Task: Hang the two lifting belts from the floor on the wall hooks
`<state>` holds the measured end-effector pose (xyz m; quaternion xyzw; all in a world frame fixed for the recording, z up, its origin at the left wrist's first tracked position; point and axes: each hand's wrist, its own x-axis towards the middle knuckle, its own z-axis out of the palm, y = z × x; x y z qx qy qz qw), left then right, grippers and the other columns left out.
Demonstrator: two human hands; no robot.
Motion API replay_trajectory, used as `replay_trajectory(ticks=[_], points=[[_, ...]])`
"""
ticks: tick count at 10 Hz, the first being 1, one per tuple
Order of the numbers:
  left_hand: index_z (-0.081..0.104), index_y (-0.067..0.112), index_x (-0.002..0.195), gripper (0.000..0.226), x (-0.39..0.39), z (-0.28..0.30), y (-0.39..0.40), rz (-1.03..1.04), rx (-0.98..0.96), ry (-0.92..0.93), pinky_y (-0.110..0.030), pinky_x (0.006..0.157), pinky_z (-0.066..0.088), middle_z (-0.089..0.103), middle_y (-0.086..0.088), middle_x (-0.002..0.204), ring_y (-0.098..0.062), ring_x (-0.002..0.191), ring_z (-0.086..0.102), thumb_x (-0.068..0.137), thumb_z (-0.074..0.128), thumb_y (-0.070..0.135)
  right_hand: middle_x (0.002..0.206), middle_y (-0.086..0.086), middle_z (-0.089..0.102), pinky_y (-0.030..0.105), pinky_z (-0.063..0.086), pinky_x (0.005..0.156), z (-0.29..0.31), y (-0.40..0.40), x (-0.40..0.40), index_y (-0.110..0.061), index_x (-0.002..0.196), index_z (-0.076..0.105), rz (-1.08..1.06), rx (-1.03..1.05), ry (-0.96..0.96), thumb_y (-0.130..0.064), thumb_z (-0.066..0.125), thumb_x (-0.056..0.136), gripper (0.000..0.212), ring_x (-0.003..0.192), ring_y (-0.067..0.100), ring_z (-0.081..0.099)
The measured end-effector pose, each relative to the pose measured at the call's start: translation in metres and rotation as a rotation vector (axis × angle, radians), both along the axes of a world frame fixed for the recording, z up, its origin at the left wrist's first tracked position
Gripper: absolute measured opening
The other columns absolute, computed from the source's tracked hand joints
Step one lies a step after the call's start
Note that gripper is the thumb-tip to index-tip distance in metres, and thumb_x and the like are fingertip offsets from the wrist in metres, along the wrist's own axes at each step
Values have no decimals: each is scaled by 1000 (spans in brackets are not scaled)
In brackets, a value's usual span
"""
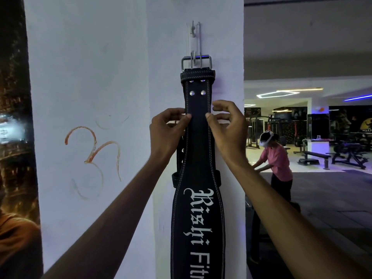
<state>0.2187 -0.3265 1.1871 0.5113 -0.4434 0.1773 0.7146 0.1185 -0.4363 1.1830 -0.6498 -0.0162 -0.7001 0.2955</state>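
Hanging straight down the middle of the frame, a black lifting belt (198, 208) with white stitching and white gothic lettering is caught by its steel buckle (196, 63) on a white wall hook (193, 30) near the top centre, flat against a white pillar (227, 47). The left hand (168, 133) pinches the belt's left edge between thumb and fingertips just below the two rows of rivets, and the right hand (228, 127) pinches the right edge at the same height, its other fingers loosely curled. Behind the front belt, at its left edge in mid-frame, part of a second black strap (179, 158) with rivets peeks out; what it hangs from is hidden. An orange scrawl (93, 156) marks the wall at left. At right, a person in a pink shirt (275, 158) bends over among gym benches.
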Motion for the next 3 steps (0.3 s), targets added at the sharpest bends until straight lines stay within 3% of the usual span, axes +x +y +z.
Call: replay_trajectory(ticks=[1, 2, 3], points=[[74, 15, 110, 20, -7, -10, 6, -14, 13, 48, -33, 70, 61, 77, -5, 92, -16, 75, 72, 90, 75, 18, 100, -10, 68, 15, 56, 72, -9, 2, -7, -17, 116, 67, 32, 7, 54, -8, 70, 88, 30, 87, 7, 69], [72, 17, 114, 23, -18, -29, 20, 5, 50, 98, -32, 73, 63, 77, -2, 96, -14, 78, 75, 92, 72, 17, 106, -5, 70, 15, 57, 77, -24, 13, -17, -13, 121, 67, -2, 40, 89, -6, 67, 89, 33, 90, 4, 68], [70, 21, 118, 24, -34, -43, 43, 139, 58, 57, -26, 80, 62, 75, 8, 100, -7, 86, 74, 94, 69, 24, 116, 2, 71, 25, 60, 83, -39, 32, -34, -12, 126, 65, -109, 36, 121, -9, 62, 93, 33, 98, 9, 68]])
